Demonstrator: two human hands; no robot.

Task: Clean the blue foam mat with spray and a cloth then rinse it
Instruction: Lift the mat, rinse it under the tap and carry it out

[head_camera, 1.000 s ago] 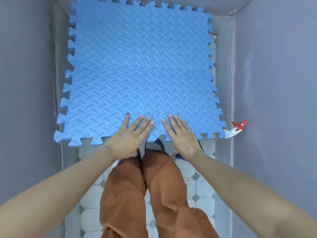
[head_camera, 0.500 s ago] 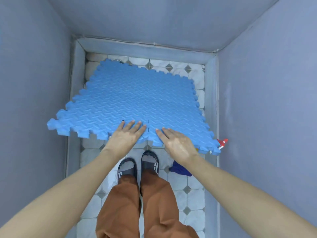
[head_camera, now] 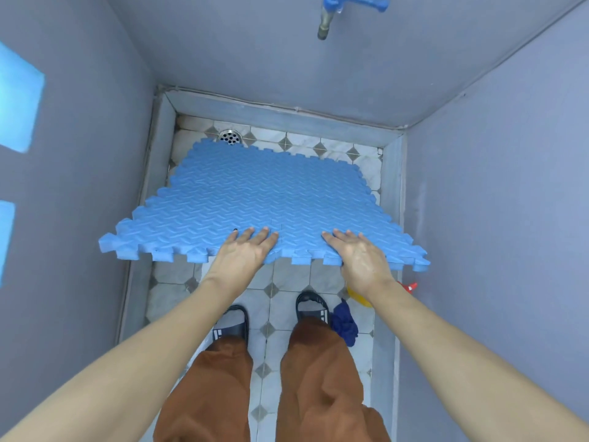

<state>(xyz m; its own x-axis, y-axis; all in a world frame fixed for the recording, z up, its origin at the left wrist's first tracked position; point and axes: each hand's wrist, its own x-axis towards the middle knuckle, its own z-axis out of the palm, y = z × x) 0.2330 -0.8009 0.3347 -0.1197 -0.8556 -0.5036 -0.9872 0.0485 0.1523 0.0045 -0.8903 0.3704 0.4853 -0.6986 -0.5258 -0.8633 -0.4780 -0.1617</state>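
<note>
The blue foam mat point(head_camera: 255, 199) is lying tilted over the tiled floor point(head_camera: 287, 275) of a narrow walled stall, its far edge resting down near the floor drain point(head_camera: 230, 136) and its near, jigsaw-toothed edge lifted clear of the tiles. The mat is stretching away from the person, widest side to side, so the edge that matters is the near one, running left to right just in front of both hands. The left hand point(head_camera: 243, 250) is lying flat on top of that edge near its middle, fingers spread and extended, and whether the thumb is hooking underneath cannot be told. The right hand point(head_camera: 360, 255) is sitting further toward the right corner, fingers on top and the thumb seeming to be curling under the rim, pinching the foam. Both are equally near. A dark blue cloth point(head_camera: 344, 325) is lying crumpled on the tiles beside the right sandal, and a yellow and red object, probably the spray, is peeking out behind the right wrist. A tap point(head_camera: 325, 23) is hanging on the far wall. Lowering the mat flat looks like the next step.
</note>
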